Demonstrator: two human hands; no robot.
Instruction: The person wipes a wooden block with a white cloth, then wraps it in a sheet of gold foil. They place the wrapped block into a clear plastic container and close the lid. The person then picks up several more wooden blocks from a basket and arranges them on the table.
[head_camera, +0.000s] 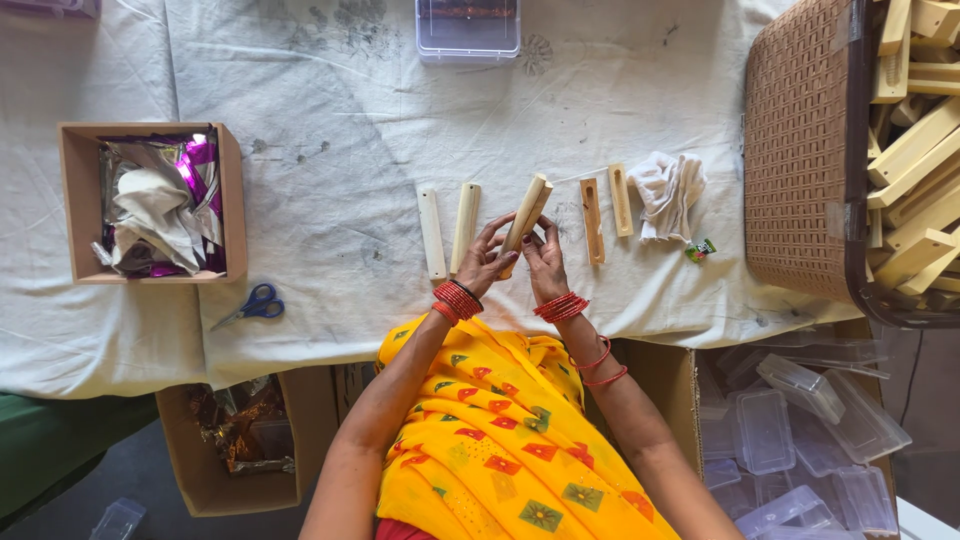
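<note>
Altogether five wooden pieces (466, 226): one in both hands (515, 262), four flat.

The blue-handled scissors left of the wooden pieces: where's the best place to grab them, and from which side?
Probably by the blue handle loops: the scissors lie flat and closed on the white cloth, loops toward the wooden pieces, blades pointing down-left toward the table edge. The left hand is nearer, though both it and the right hand now hold a wooden stick. Come from above on the loop side, away from the tips.

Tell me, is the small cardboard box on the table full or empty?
Full: the cardboard box holds crumpled white cloth and shiny purple foil.
</note>
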